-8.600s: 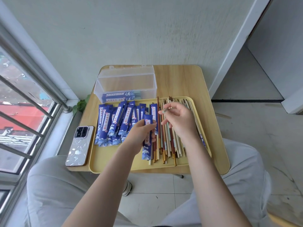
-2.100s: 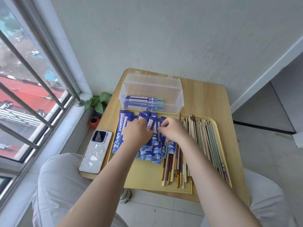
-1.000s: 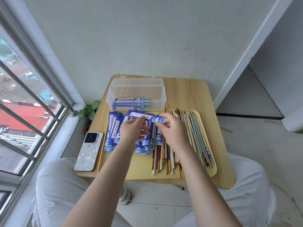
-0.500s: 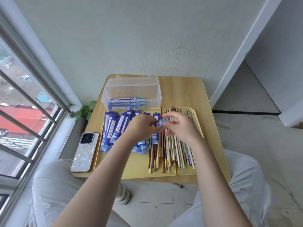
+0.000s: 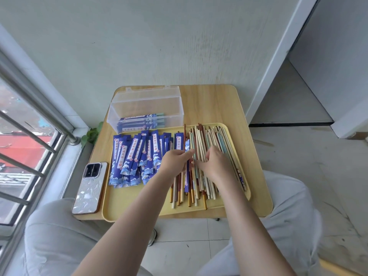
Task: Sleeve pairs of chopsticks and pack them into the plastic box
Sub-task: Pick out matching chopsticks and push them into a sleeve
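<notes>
A clear plastic box stands open at the back of the table, with a few sleeved pairs lying in it. On the yellow tray, empty blue sleeves are heaped at the left and loose chopsticks at the right. My left hand pinches one blue sleeve that lies lengthwise over the left edge of the chopstick pile. Beside it, my right hand is palm down on the pile, its fingers curled onto chopsticks; how many it holds is hidden.
A phone lies on the table's left edge beside the tray. The small wooden table stands against a wall. Window bars and a small plant are at the left. My knees flank the table's front.
Both hands held a sleeve crosswise above the tray. Now the left hand alone holds it lengthwise, and the right hand has dropped onto the chopstick pile.
</notes>
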The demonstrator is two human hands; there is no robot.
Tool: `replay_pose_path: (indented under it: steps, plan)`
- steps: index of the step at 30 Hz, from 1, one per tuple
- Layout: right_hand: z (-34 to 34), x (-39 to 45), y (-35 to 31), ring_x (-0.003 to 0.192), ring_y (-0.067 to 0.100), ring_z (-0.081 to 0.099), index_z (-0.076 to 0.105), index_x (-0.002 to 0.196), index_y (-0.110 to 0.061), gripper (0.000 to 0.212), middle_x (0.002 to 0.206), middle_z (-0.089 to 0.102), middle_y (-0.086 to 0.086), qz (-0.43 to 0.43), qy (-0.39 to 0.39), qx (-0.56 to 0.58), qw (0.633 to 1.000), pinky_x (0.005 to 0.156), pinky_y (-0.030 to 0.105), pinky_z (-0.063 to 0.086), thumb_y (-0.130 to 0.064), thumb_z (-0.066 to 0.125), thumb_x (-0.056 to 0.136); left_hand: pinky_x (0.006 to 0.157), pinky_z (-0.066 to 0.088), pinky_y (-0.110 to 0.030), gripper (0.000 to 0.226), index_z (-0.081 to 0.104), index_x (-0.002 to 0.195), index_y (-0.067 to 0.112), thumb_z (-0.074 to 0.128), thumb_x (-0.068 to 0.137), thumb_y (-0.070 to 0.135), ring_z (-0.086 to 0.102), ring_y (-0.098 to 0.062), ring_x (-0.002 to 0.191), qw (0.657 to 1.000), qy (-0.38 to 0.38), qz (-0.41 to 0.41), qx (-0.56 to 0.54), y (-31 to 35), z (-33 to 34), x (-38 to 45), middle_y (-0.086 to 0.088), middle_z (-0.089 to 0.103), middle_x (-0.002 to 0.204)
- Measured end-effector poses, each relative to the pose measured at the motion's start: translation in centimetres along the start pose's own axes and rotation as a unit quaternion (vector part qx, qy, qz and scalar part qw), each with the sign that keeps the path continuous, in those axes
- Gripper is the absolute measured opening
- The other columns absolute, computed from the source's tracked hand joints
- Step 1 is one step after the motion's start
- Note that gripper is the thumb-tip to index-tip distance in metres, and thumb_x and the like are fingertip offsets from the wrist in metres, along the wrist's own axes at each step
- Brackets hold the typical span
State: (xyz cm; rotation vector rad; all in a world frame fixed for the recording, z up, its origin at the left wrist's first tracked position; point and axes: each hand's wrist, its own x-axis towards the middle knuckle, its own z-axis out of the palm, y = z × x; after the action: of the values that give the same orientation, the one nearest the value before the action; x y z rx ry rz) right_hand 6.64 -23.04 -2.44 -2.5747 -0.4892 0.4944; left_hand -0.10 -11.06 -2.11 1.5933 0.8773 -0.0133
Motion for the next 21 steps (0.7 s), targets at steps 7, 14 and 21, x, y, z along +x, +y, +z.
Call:
replay_pose_path:
  steps: [7, 14, 21]
  plan:
    - [1.1, 0.4, -0.1, 0.093, 0.016, 0.059, 0.056, 0.113, -0.018, 0.019, 0.110, 0.059, 0.000, -0.038, 0.011, 0.005, 0.999, 0.079, 0.029, 0.053, -0.010, 0.061, 0.096, 0.085, 0.060, -0.035, 0.035, 0.072, 0.099, 0.008, 0.063, 0.096, 0.042, 0.074, -0.024, 0.093, 1.000, 0.002, -0.019, -0.016, -0.5, 0.3, 0.7, -0.015, 0.075, 0.102]
    - [1.5, 0.6, -0.5, 0.092, 0.022, 0.060, 0.055, 0.118, -0.014, 0.028, 0.116, 0.054, 0.006, -0.050, 0.009, -0.045, 0.998, 0.070, 0.030, 0.048, -0.032, 0.061, 0.098, 0.084, 0.059, -0.031, 0.036, 0.073, 0.102, 0.005, 0.063, 0.097, 0.040, 0.073, -0.021, 0.092, 0.999, -0.004, -0.031, -0.043, -0.7, 0.3, 1.2, -0.013, 0.075, 0.103]
    - [1.8, 0.9, -1.2, 0.111, 0.027, 0.061, 0.057, 0.125, -0.006, 0.033, 0.143, 0.045, 0.017, -0.036, -0.012, -0.063, 0.997, 0.081, 0.029, 0.049, -0.023, 0.062, 0.097, 0.086, 0.060, -0.033, 0.031, 0.072, 0.093, 0.010, 0.063, 0.097, 0.040, 0.071, -0.028, 0.101, 0.997, -0.012, -0.045, -0.064, -0.8, 0.0, 1.2, -0.017, 0.073, 0.107]
